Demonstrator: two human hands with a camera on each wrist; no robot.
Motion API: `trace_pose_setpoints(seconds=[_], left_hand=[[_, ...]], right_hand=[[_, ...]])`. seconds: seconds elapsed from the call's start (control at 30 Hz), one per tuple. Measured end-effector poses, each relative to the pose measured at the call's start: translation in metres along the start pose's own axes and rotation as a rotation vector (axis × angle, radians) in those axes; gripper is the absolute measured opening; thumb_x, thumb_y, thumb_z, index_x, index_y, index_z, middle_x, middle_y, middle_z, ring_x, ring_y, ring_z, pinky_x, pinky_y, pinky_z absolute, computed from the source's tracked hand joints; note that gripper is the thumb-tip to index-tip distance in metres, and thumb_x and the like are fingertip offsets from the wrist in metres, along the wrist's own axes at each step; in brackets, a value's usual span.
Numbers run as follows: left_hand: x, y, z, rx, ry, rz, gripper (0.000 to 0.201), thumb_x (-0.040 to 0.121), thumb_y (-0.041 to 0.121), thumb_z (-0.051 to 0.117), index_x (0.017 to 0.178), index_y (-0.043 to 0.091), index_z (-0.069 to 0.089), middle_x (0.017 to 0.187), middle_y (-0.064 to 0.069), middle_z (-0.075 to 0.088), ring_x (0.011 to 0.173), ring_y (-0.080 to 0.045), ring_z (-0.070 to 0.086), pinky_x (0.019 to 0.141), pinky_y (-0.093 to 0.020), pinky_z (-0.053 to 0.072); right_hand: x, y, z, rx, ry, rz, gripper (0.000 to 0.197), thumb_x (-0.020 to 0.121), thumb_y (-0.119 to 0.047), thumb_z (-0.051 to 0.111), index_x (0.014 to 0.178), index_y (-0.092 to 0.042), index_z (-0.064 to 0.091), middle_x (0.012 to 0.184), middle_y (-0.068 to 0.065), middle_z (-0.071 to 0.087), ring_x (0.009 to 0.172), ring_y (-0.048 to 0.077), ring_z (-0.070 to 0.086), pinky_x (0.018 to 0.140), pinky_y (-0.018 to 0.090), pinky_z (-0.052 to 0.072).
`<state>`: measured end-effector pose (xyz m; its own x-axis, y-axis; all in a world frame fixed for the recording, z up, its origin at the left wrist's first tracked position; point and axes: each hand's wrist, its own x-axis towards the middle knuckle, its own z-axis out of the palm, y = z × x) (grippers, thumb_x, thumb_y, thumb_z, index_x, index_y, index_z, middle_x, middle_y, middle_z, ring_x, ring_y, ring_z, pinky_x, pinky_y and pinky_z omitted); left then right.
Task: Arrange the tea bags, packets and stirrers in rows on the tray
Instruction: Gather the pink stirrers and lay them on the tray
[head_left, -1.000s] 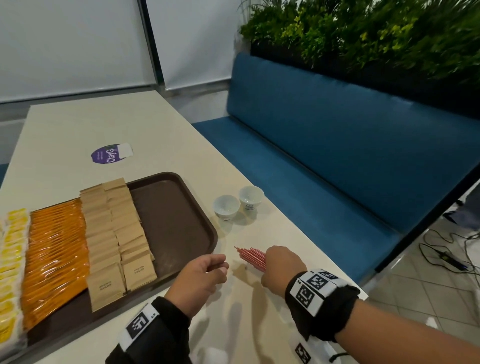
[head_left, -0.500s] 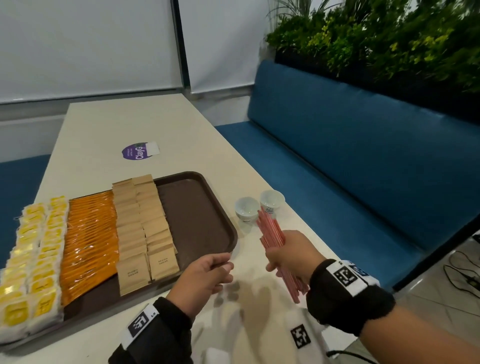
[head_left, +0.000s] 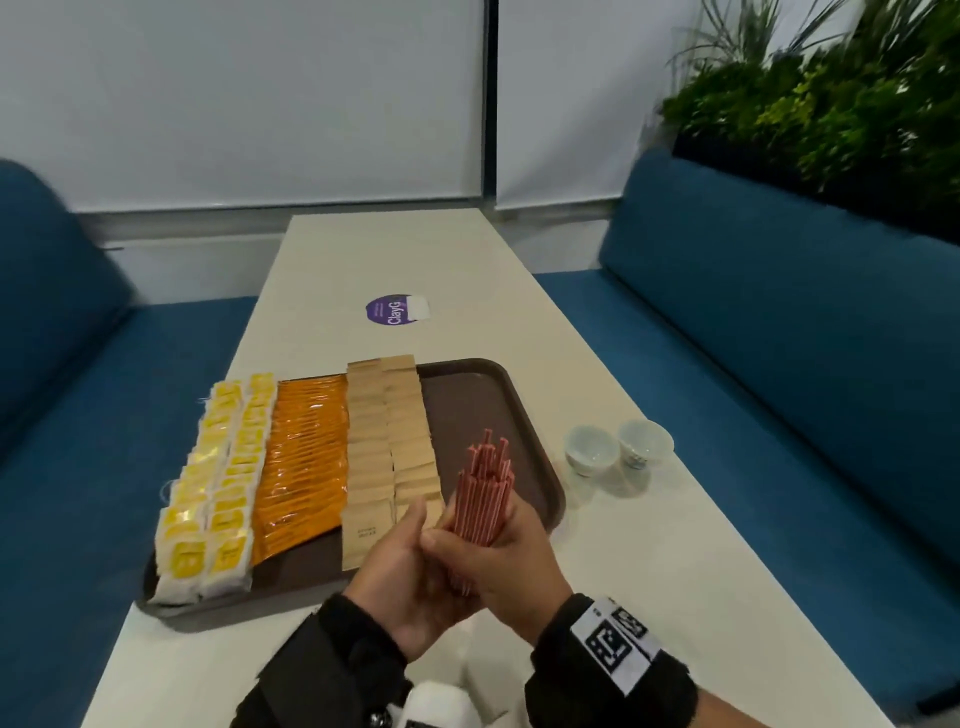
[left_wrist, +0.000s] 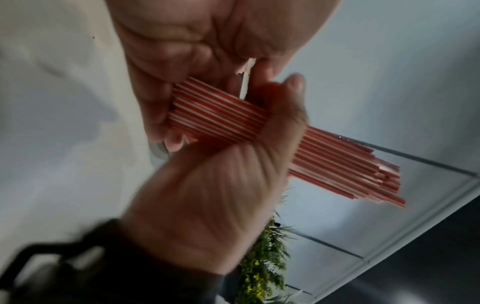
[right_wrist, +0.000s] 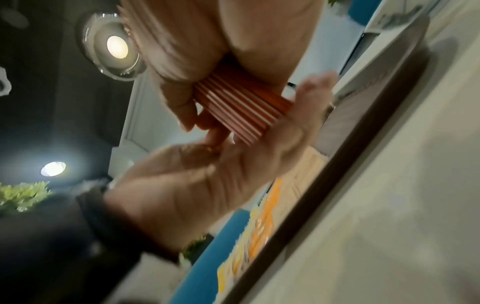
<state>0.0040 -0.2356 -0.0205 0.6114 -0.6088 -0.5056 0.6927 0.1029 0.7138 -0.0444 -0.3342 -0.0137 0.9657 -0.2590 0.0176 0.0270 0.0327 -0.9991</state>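
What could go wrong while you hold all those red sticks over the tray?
1. The red stirrers sit uneven in the bundle, some poking out higher, so a few might slip from between the left hand and right hand and scatter.
2. The bundle hangs right over the brown packets, so lowering it carelessly might knock those neat rows crooked.
3. Two small cups stand close beside the tray; a swinging right elbow might tip them.

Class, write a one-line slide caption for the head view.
Both hands, left hand and right hand, hold a bundle of red stirrers above a brown tray of sorted packets.
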Motion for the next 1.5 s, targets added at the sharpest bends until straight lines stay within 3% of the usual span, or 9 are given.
trace_pose_setpoints(seconds=[0.1, 0.33, 0.57, 0.7, 0.8, 1.03, 1.13, 1.33, 1.5], left_hand=[[-0.01, 0.007, -0.007, 0.115, 0.037, 0.05, 0.069, 0.091, 0.062, 0.023, 0.113, 0.013, 0.066, 0.108, -0.014, 0.07, 0.104, -0.029, 0.062, 0.083, -0.041, 0.049], [-0.022, 0.06, -0.002, 0.652, 0.168, 0.84, 0.05, 0.089, 0.052, 0.039, 0.133, 0.027, 0.041, 0.135, 0.013, 0.048, 0.125, 0.001, 0.044, 0.088, -0.001, 0.039], [-0.012, 0.052, -0.009, 1.166, 0.092, 0.909, 0.038, 0.08, 0.058, 0.029, 0.103, 0.048, 0.057, 0.112, 0.034, 0.052, 0.113, 0.021, 0.043, 0.093, -0.007, 0.032], [-0.018, 0.05, -0.013, 0.706, 0.12, 1.025, 0.038, 0.079, 0.043, 0.043, 0.115, 0.037, 0.054, 0.116, 0.022, 0.062, 0.112, 0.002, 0.056, 0.09, -0.018, 0.046], [-0.02, 0.054, -0.016, 0.756, 0.315, 1.138, 0.039, 0.083, 0.048, 0.038, 0.121, 0.043, 0.045, 0.132, 0.018, 0.051, 0.125, 0.003, 0.045, 0.102, -0.025, 0.039], [-0.024, 0.06, -0.014, 1.012, 0.127, 0.871, 0.046, 0.077, 0.074, 0.03, 0.117, 0.055, 0.043, 0.11, 0.035, 0.06, 0.113, 0.013, 0.05, 0.097, -0.016, 0.044], [-0.027, 0.06, -0.017, 0.654, 0.176, 0.769, 0.063, 0.073, 0.08, 0.037, 0.13, 0.058, 0.022, 0.128, 0.025, 0.053, 0.111, 0.004, 0.056, 0.088, -0.015, 0.047], [-0.029, 0.032, -0.01, -0.104, -0.039, 0.007, 0.068, 0.089, 0.06, 0.027, 0.118, 0.011, 0.063, 0.098, -0.017, 0.068, 0.074, -0.027, 0.067, 0.083, -0.042, 0.043], [-0.018, 0.022, -0.004, -0.371, 0.082, -0.008, 0.046, 0.095, 0.038, 0.035, 0.107, 0.004, 0.064, 0.096, -0.024, 0.07, 0.077, -0.036, 0.071, 0.066, -0.046, 0.058]], right_hand=[[0.002, 0.001, 0.009, -0.009, -0.003, 0.021, 0.012, 0.082, -0.002, 0.069, 0.081, -0.008, 0.058, 0.063, -0.006, 0.06, 0.061, 0.007, 0.058, 0.061, 0.019, 0.05], [0.012, 0.0, 0.004, 0.196, -0.397, 0.417, 0.015, 0.079, 0.003, 0.06, 0.079, -0.009, 0.052, 0.057, 0.002, 0.055, 0.045, 0.015, 0.052, 0.048, 0.027, 0.05], [0.011, -0.005, 0.011, 0.163, -0.503, 0.432, 0.009, 0.067, -0.001, 0.058, 0.071, -0.007, 0.052, 0.055, 0.007, 0.05, 0.038, 0.015, 0.048, 0.04, 0.022, 0.045], [0.012, -0.007, 0.005, 0.071, -0.505, 0.354, 0.022, 0.08, 0.009, 0.06, 0.074, -0.01, 0.05, 0.051, -0.001, 0.052, 0.039, 0.014, 0.049, 0.043, 0.023, 0.046], [0.015, -0.015, 0.005, -0.007, -0.525, 0.286, 0.024, 0.082, 0.009, 0.059, 0.075, -0.011, 0.049, 0.051, -0.002, 0.052, 0.041, 0.014, 0.049, 0.044, 0.024, 0.047], [0.019, -0.017, 0.008, -0.035, -0.524, 0.242, 0.025, 0.081, 0.01, 0.059, 0.075, -0.011, 0.048, 0.05, -0.002, 0.05, 0.04, 0.014, 0.048, 0.043, 0.024, 0.045], [0.021, -0.02, 0.005, -0.017, -0.455, 0.168, 0.021, 0.082, 0.008, 0.06, 0.078, -0.01, 0.05, 0.056, 0.001, 0.051, 0.045, 0.016, 0.049, 0.049, 0.028, 0.047], [0.032, -0.037, 0.012, 0.186, -0.33, -0.149, 0.015, 0.075, -0.014, 0.071, 0.074, -0.018, 0.057, 0.065, 0.003, 0.057, 0.062, 0.019, 0.057, 0.069, 0.033, 0.052], [0.036, -0.016, 0.022, 0.083, -0.295, -0.111, 0.019, 0.072, -0.011, 0.073, 0.083, -0.008, 0.058, 0.074, 0.005, 0.058, 0.074, 0.02, 0.059, 0.079, 0.034, 0.052]])
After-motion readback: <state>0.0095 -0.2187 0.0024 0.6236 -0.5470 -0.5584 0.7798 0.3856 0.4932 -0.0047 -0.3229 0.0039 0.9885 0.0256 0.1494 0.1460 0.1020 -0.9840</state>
